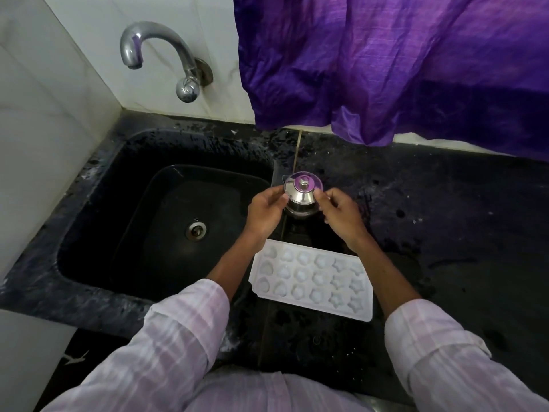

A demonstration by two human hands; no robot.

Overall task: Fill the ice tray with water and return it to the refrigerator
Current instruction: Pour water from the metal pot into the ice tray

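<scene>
A white ice tray [312, 280] with several shaped cells lies flat on the black counter, just right of the sink. Behind it stands a small glass jug with a shiny steel lid [302, 190]. My left hand [266, 214] holds the jug's left side with curled fingers near the lid rim. My right hand [340, 214] grips the right side, where the fingertips pinch the lid's edge. Both hands are above and behind the tray without touching it.
A black sink [124, 221] with a steel drain [196, 231] fills the left. A chrome tap [160, 55] juts from the white tiled wall above it. A purple cloth [386, 63] hangs over the counter's back right. The black counter [445, 221] stretches right.
</scene>
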